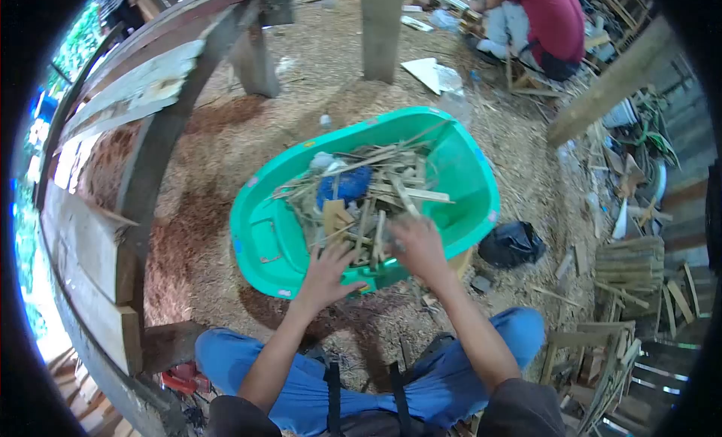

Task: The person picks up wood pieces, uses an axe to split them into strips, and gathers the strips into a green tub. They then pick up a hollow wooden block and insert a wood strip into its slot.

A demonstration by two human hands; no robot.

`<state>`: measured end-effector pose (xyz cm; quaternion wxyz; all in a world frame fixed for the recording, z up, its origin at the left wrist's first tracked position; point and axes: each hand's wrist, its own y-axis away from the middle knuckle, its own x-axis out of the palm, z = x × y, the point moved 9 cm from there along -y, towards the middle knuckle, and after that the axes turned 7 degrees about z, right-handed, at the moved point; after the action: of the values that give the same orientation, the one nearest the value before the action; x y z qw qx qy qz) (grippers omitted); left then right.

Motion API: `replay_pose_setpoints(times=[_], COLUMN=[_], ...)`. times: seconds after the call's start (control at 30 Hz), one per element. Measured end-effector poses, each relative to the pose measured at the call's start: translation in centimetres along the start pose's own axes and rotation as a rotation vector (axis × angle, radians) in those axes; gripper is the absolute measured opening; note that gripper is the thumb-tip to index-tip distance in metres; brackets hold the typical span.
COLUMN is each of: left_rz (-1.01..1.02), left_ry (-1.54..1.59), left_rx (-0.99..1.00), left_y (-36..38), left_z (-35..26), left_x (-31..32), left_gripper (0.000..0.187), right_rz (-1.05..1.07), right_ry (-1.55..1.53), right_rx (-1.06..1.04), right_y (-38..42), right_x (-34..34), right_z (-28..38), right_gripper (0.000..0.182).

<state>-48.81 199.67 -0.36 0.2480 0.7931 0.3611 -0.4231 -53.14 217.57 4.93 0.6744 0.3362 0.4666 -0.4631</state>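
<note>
A green plastic tub stands on the ground in front of my knees, holding a heap of wood scraps, thin sticks and splinters. A crumpled blue plastic bag lies among the scraps, with a whitish piece beside it. My left hand is over the tub's near rim, its fingers spread toward a short tan piece of wood. At the near right side of the heap is my right hand, blurred by motion, with its fingertips down among the sticks.
A black plastic bag sits right of the tub. Wooden posts rise beyond it, and a plank structure curves along the left. Another person crouches at the upper right. Wood pieces are stacked along the right wall.
</note>
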Motion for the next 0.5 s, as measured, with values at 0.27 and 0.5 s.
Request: replay_pose_setpoints(times=[0.27, 0.5], left_rz=[0.058, 0.117], left_ry=[0.096, -0.042], left_rx=[0.085, -0.083], left_y=[-2.4, -2.3], left_z=[-4.9, -4.6], left_x=[6.4, 7.4], left_gripper=[0.074, 0.053], right_rz=[-0.347, -0.226], right_ry=[0.143, 0.057], right_rx=[0.665, 0.844], right_y=[3.6, 2.4], right_x=[-6.6, -3.6], right_z=[-21.8, -24.9], right_gripper=[0.083, 0.101])
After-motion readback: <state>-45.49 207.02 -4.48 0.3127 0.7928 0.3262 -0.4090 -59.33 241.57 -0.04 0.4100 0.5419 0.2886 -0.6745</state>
